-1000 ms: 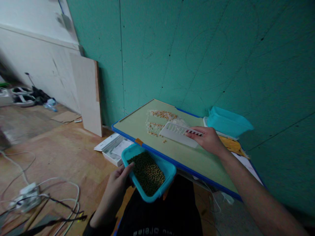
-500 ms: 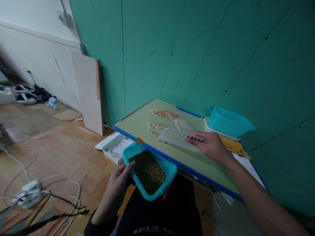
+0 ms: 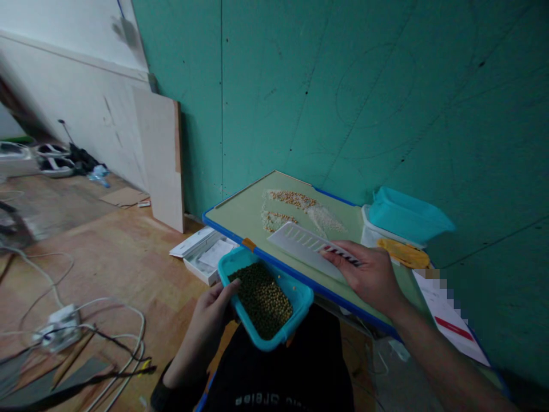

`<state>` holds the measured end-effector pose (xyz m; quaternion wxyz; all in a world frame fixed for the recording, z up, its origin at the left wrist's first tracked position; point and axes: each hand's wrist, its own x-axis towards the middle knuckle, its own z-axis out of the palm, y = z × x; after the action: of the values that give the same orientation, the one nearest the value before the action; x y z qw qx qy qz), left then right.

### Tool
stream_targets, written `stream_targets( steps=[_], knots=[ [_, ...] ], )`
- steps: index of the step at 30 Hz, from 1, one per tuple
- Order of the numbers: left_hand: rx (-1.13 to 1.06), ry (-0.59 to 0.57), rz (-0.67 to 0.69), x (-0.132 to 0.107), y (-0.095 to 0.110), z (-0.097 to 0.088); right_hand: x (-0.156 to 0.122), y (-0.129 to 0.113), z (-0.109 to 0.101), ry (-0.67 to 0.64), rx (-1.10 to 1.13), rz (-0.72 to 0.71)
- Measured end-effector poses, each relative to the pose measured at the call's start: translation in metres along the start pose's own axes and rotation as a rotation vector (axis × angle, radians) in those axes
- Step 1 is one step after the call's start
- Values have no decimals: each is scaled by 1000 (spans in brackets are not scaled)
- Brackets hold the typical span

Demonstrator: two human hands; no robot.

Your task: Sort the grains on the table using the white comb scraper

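My left hand (image 3: 218,306) grips the near left rim of a turquoise plastic container (image 3: 302,300), held just below the table's front edge. Inside lie dark green beans (image 3: 253,280) and a patch of pale yellow beans (image 3: 275,303). My right hand (image 3: 364,272) is closed around a flat white slotted plastic board (image 3: 295,243). The board is tilted, its far end over the table's blue front edge above the container. Behind it, orange-yellow beans (image 3: 295,198) and white grains (image 3: 326,219) lie spread on the pale green tabletop (image 3: 240,212).
At the table's right stand another turquoise container (image 3: 407,213) on a white one, a yellow cloth-like item (image 3: 405,253) and a paper sheet (image 3: 450,320). Below left is an open white box (image 3: 203,260). Cables and a power strip (image 3: 62,326) lie on the floor. A green wall (image 3: 274,86) rises behind.
The white board has moved towards the table's front edge, and the few beans before it have left the tabletop. Small pale specks show above the container's right inner side. The view has shifted slightly.
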<state>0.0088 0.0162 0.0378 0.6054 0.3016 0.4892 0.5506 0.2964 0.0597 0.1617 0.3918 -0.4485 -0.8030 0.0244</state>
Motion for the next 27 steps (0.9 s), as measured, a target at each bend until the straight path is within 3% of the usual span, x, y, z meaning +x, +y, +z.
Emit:
stream_targets(
  steps=[6, 13, 27],
  knots=[
    [2, 35, -39, 0, 2, -1, 27, 24, 19, 75, -81, 29],
    [23, 69, -15, 3, -1, -12, 48, 25, 32, -23, -92, 5],
    [13, 69, 19, 4, 1, -18, 30, 14, 16, -61, -42, 7]
  ],
)
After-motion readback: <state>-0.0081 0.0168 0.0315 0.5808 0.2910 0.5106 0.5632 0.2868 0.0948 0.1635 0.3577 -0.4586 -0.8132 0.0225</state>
